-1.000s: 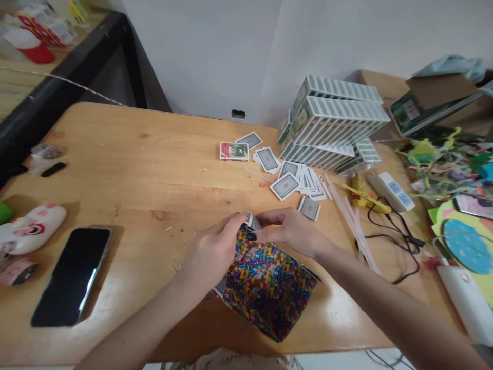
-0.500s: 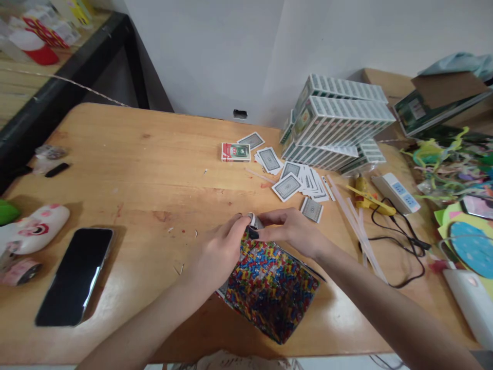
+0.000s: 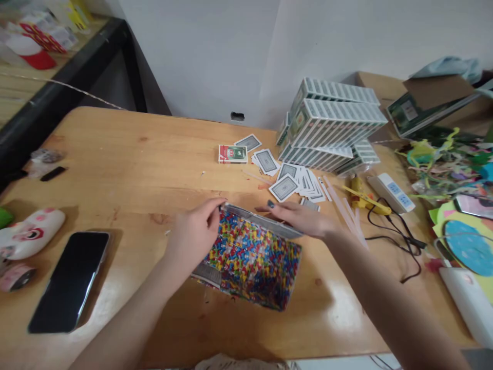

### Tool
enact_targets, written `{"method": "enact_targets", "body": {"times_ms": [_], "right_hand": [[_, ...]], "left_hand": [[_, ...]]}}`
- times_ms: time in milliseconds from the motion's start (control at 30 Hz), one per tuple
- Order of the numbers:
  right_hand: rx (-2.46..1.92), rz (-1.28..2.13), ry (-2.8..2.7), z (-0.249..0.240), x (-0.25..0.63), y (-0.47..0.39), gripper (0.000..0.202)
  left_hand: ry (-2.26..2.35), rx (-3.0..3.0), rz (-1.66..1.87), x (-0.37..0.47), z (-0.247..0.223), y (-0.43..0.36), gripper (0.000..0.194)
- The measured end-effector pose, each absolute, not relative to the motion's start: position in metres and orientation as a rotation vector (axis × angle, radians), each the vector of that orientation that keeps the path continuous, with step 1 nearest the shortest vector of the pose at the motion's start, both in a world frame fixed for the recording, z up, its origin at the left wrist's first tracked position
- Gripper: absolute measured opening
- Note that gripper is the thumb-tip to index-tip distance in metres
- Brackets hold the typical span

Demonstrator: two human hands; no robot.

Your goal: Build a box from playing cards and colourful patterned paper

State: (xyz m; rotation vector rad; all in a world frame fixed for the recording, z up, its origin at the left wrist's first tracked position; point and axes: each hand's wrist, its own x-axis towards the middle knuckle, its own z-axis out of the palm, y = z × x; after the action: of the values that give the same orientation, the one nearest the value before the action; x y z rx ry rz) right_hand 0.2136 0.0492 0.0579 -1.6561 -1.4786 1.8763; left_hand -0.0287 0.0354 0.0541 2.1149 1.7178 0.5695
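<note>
A box-like piece with a multicoloured pattern is tilted above the table near its front edge. Grey playing-card backs line its far edge and its lower left side. My left hand is closed on its upper left corner, thumb and fingers pinched together. Along the far edge lies my right hand, its fingers stretched out against the grey card strip. Loose cards lie face down beyond my right hand, beside a red and green card box.
Stacked card packs stand at the back right. A yellow glue gun, clear sticks, a power strip and black cable lie to the right. At left are a black phone and a white plush item.
The patterned piece has turned and shifted left, showing its card-covered far edge. My left hand has moved left to its corner, and my right hand's fingers have straightened, apart from my left.
</note>
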Motion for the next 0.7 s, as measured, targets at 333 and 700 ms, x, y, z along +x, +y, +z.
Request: {"method": "enact_targets", "body": {"times_ms": [333, 700], "right_hand": [[-1.366, 1.944, -0.969, 0.025, 0.254, 0.031, 0.069], [-1.237, 1.013, -1.442, 0.071, 0.226, 0.013, 0.066]], "left_hand": [[1.525, 1.437, 1.013, -0.056, 0.023, 0.058, 0.036], [1.086, 1.586, 1.213, -0.036, 0.044, 0.076, 0.056]]}}
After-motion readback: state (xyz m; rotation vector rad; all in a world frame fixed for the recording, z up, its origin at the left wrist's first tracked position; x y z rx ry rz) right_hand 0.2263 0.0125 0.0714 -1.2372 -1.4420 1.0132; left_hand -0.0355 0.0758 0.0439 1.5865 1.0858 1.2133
